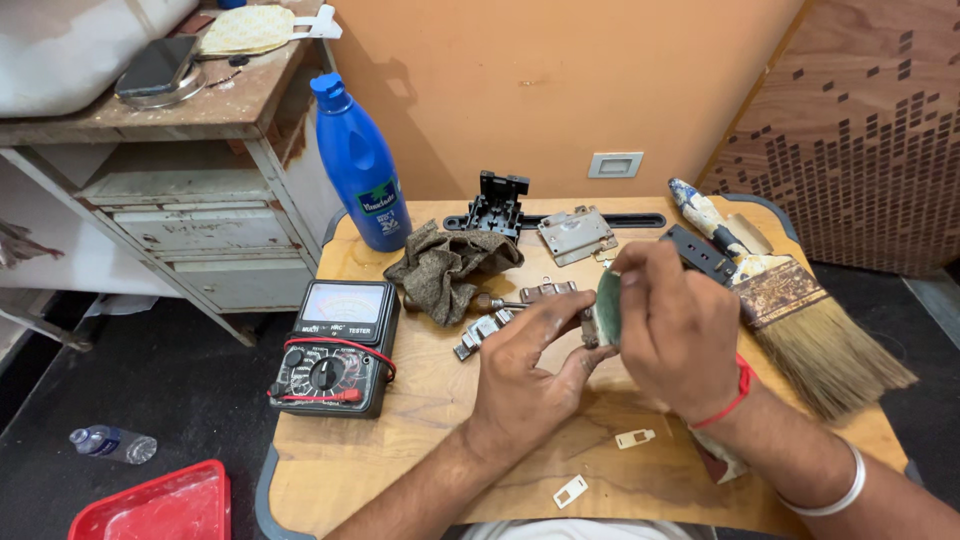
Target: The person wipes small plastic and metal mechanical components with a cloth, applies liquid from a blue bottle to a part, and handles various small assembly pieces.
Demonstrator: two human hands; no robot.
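At the middle of the wooden worktop [420,440], the left hand [530,365] closes its fingers on a small green circuit board [608,308], steadying it on edge. The right hand [680,325], at 3 o'clock of the board, pinches its upper rim, fingers curled. A multimeter [335,350] sits at 9 o'clock within reach; a brush [790,300] lies at 3 o'clock.

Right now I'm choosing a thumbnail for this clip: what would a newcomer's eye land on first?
The two hands meeting at the middle of the wooden table: the left hand and right hand hold a small greenish part between them. Next, the tall blue bottle at the table's back left, the black multimeter on the left, and the wide paintbrush on the right.
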